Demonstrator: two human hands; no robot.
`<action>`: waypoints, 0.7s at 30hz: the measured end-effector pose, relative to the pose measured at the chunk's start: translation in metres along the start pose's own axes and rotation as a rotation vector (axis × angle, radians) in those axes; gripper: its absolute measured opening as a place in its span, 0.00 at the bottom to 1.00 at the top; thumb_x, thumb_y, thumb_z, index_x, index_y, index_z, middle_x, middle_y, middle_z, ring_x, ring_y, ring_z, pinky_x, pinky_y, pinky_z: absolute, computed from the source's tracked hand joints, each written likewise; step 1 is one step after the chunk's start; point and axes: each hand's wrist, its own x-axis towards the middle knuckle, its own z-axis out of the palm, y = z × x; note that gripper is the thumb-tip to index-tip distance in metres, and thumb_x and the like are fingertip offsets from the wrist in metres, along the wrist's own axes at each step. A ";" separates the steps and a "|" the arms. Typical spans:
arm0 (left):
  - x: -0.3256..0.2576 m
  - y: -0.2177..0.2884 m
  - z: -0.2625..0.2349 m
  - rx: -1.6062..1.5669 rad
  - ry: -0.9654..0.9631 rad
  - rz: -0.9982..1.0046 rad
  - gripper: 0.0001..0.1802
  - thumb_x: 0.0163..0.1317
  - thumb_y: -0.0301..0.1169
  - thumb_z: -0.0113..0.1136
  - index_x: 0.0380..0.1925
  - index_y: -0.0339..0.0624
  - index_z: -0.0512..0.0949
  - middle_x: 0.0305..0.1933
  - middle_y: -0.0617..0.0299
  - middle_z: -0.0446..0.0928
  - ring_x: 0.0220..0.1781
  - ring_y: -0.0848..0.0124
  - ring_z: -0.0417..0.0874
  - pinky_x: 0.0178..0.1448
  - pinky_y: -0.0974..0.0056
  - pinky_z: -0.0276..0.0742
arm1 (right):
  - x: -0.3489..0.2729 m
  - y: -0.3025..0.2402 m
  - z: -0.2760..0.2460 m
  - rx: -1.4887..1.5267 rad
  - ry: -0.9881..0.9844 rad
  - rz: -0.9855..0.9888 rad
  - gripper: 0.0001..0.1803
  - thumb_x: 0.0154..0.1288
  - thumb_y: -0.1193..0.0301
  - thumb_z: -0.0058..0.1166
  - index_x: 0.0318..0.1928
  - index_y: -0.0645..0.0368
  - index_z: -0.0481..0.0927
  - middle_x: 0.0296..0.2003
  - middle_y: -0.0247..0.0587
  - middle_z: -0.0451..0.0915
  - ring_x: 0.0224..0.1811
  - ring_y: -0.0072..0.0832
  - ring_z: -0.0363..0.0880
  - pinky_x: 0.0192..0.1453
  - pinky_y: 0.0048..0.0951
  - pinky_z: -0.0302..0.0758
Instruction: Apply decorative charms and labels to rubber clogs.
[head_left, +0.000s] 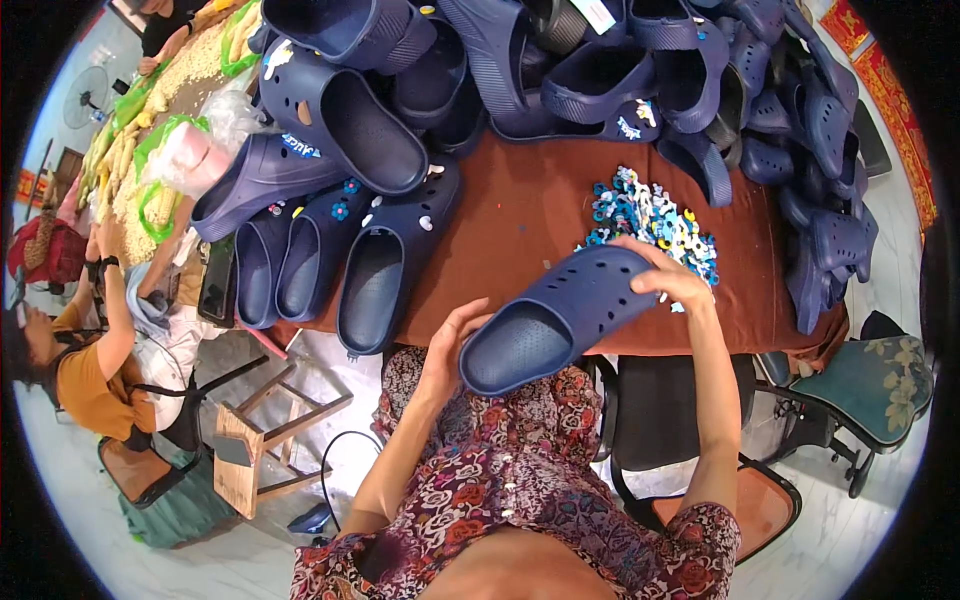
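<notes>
A navy foam clog [575, 300] with round vent holes is held tilted above the table's near edge, its open heel toward me. My right hand [668, 278] is closed on its toe end, thumb on top and the other fingers partly hidden. Beside the heel, my left hand [450, 345] has its fingers stretched out and loosely apart at the clog's edge; the thumb is hidden, and whether it bears any weight I cannot tell. No charms show on this clog. Just beyond it lies a pile of small blue, white and yellow shoe charms [650, 220].
Charm-decorated clogs [385, 260] stand at left on the brown-covered table [500, 220]. More navy clogs [690, 60] are heaped at the back and right. A wooden stool [265, 440], chairs [855, 390] and a seated person [95, 370] are nearby.
</notes>
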 end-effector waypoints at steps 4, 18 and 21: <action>-0.004 -0.003 0.004 0.614 0.145 0.168 0.25 0.63 0.33 0.59 0.59 0.36 0.70 0.52 0.57 0.76 0.55 0.72 0.75 0.60 0.67 0.68 | 0.042 -0.010 0.009 -0.118 0.137 -0.156 0.31 0.59 0.56 0.59 0.58 0.61 0.72 0.49 0.37 0.75 0.52 0.24 0.71 0.56 0.27 0.69; -0.016 -0.003 -0.012 0.921 0.592 0.307 0.18 0.70 0.31 0.46 0.57 0.38 0.70 0.53 0.49 0.72 0.57 0.58 0.71 0.63 0.58 0.63 | 0.133 0.032 0.061 0.096 0.360 -0.126 0.28 0.69 0.58 0.54 0.61 0.64 0.69 0.51 0.45 0.77 0.49 0.30 0.78 0.47 0.30 0.80; -0.018 -0.009 -0.014 0.986 0.623 0.310 0.19 0.70 0.32 0.45 0.58 0.38 0.69 0.53 0.47 0.71 0.57 0.57 0.70 0.63 0.57 0.62 | 0.136 0.038 0.074 0.174 0.395 -0.248 0.23 0.70 0.65 0.52 0.61 0.63 0.68 0.51 0.45 0.78 0.51 0.29 0.78 0.49 0.29 0.79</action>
